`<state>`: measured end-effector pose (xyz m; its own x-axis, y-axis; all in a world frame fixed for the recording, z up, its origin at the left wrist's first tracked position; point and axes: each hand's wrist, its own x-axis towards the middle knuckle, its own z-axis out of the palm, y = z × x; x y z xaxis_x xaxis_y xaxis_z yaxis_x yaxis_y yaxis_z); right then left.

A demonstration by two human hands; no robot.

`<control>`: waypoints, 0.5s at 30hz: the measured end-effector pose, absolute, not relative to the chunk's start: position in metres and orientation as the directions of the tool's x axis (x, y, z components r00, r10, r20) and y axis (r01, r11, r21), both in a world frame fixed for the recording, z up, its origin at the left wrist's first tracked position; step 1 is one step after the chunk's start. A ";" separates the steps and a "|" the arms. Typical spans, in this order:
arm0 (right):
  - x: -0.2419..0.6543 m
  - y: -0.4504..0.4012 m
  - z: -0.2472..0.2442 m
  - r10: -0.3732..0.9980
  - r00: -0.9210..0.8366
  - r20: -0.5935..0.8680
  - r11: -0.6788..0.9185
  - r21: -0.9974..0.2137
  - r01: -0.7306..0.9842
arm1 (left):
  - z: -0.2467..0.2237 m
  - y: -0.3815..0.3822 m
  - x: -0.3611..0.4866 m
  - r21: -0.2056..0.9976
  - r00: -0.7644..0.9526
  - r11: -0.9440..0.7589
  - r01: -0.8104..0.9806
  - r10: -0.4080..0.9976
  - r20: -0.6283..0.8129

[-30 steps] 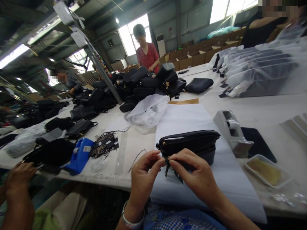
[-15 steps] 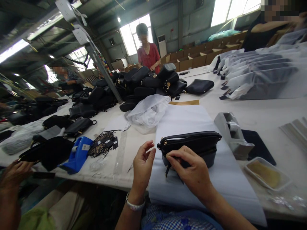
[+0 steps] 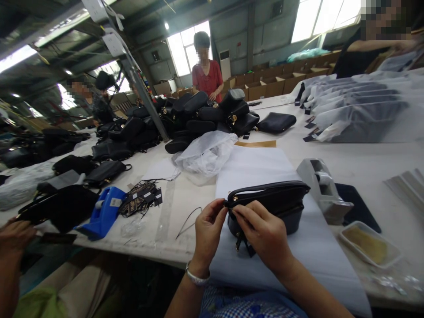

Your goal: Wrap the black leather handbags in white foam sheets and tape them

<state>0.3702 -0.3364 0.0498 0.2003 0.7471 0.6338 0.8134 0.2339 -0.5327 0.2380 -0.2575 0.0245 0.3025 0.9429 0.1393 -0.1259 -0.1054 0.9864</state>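
Observation:
A black handbag [image 3: 288, 216] stands upright on white paper sheets [image 3: 255, 163] in front of me, its strap lying along the top. At the bag's left end, my left hand [image 3: 210, 229] pinches a small dark part too small to make out. Close beside it, my right hand [image 3: 263, 229] has its thumb and fingertips pressed together at the bag's left end, and what they hold is hidden. A black tassel or tag [image 3: 243, 243] hangs below the right fingers. A thin black cord loop [image 3: 188, 221] lies on the table left of my left hand.
Blue tape dispenser [image 3: 104, 214] and black tags [image 3: 141, 198] lie left; grey tape dispenser [image 3: 323, 185] and plastic tray [image 3: 367, 245] right. Crumpled plastic [image 3: 208, 152] and piled black bags [image 3: 205, 115] lie ahead. A neighbour's hand [image 3: 16, 234] is far left.
My left hand has moved right and up to the bag's end, and its fingers have closed. My right hand has shifted slightly, staying at the bag. The cord loop now shows more fully.

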 end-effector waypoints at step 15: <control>0.365 -0.331 0.067 0.760 0.001 0.650 0.196 -0.231 0.953 | 0.014 -0.266 0.244 0.951 0.255 0.039 -0.308 0.966 0.043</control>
<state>0.3652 -0.3305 0.0667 0.0010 0.7598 0.6501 0.9531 0.1960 -0.2306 0.2437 -0.2660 0.0136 0.2547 0.9661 0.0432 -0.3077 0.0386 0.9507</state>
